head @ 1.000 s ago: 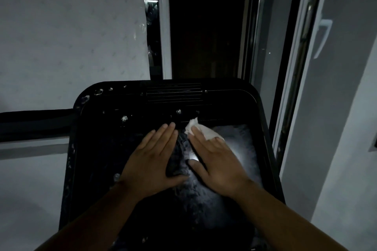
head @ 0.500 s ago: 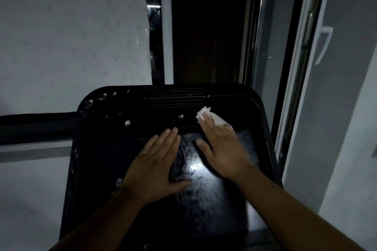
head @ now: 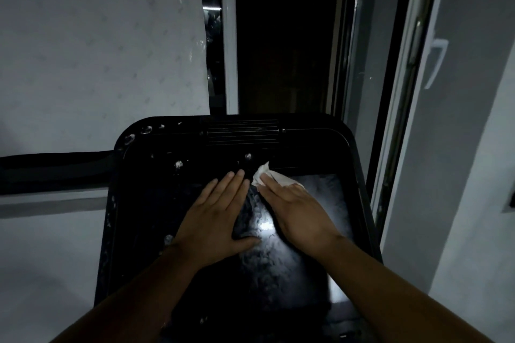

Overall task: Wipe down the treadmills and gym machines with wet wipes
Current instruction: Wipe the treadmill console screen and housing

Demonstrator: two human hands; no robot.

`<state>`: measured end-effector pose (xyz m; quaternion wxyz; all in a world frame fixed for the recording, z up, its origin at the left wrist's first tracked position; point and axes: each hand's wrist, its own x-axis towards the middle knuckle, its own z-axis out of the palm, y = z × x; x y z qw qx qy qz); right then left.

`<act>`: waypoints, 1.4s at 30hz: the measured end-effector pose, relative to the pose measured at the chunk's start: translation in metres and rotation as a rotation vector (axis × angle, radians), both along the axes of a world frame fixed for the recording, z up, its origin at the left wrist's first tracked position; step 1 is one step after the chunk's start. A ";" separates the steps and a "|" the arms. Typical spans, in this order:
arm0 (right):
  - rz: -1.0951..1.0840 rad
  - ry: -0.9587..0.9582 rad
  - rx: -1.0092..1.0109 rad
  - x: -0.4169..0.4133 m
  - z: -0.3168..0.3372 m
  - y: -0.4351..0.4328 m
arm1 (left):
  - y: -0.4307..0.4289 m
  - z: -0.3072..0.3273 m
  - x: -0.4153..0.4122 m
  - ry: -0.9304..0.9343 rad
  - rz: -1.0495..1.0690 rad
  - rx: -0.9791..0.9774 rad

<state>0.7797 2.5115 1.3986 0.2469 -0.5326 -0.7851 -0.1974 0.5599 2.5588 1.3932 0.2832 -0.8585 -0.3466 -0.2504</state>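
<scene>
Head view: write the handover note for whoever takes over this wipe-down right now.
Left hand: flat on the console, fingers straight, holding nothing.
Right hand: flat, fingers pressing the wipe onto the console's upper middle, just below the vent.
Done: the console's middle and right show wet streaks, so they look wiped.
Left: white specks dot the console's left part and top-left rim; probably wipe those next. No other machine is in view.
</scene>
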 end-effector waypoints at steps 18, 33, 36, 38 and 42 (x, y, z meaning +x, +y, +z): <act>-0.008 0.384 0.017 -0.007 0.040 -0.014 | -0.007 0.019 0.005 0.057 0.007 0.078; -0.348 0.014 0.346 -0.009 0.010 0.008 | -0.001 0.002 0.012 0.038 -0.019 0.082; -0.341 0.132 0.271 -0.020 0.007 0.006 | 0.001 -0.001 0.012 0.026 -0.026 0.069; -0.323 0.148 0.258 -0.024 0.007 0.005 | 0.002 -0.003 0.013 0.018 -0.034 0.063; -0.283 0.156 0.199 -0.019 0.003 0.009 | 0.003 -0.004 0.011 0.009 -0.042 0.059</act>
